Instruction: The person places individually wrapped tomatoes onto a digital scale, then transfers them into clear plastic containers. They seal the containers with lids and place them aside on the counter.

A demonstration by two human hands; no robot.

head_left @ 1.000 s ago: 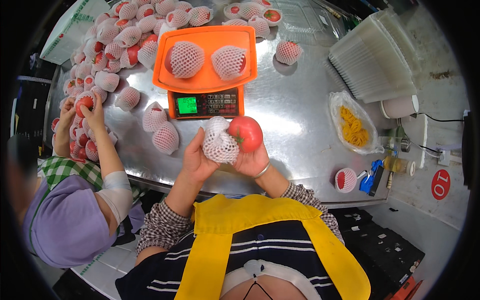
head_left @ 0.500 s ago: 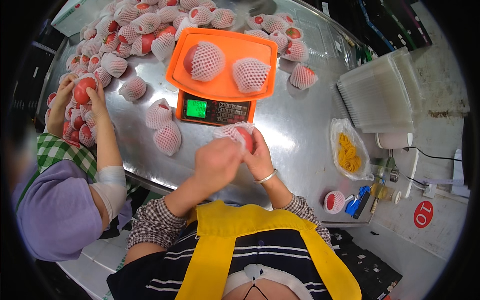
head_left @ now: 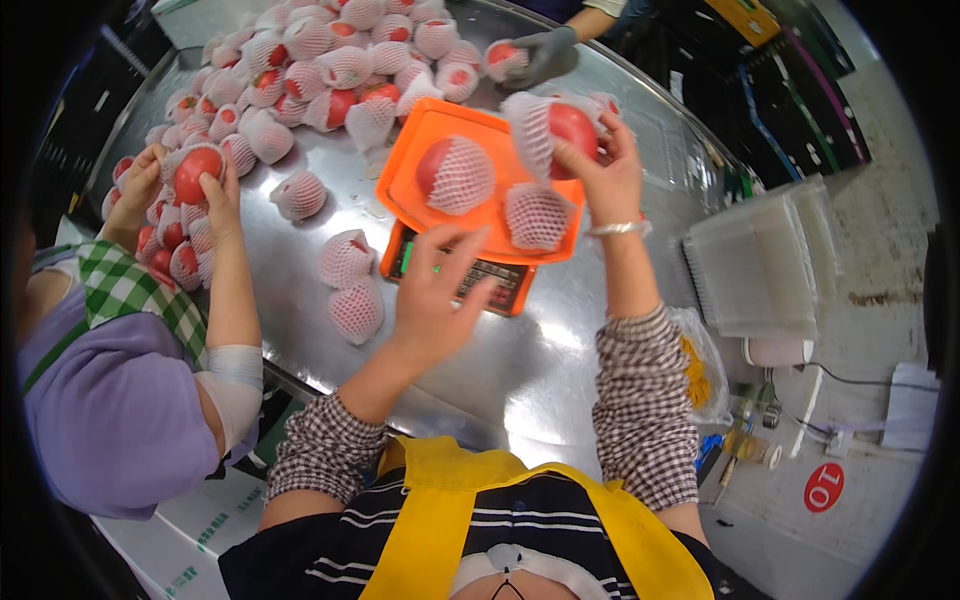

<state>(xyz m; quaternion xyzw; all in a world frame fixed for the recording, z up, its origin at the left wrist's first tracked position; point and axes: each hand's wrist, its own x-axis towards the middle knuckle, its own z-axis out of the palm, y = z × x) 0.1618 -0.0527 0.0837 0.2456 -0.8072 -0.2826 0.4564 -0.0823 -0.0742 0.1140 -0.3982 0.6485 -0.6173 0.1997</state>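
Observation:
My right hand (head_left: 612,178) grips a red tomato (head_left: 573,137) with its white foam net partly pulled over it, above the far right of the orange tray (head_left: 405,150). Two more netted tomatoes sit in the tray: a larger one (head_left: 462,178) with a bare red side, and one (head_left: 538,216) almost wholly covered. The tray rests on an orange digital scale (head_left: 512,288). In front of the scale my left hand (head_left: 432,300) is open and holds nothing, its spread fingers hiding much of the keypad and display.
A heap of netted tomatoes (head_left: 345,65) covers the far left of the metal table (head_left: 440,410). At left, a co-worker's hands (head_left: 225,195) hold a tomato; at the back, a gloved hand (head_left: 550,58) holds another. Clear plastic trays (head_left: 750,260) and a bag of yellow bands (head_left: 705,385) lie right.
My right hand has carried the tomato away from me to above the tray. My left hand has let go of it and spread its fingers. A gloved hand has come in at the back.

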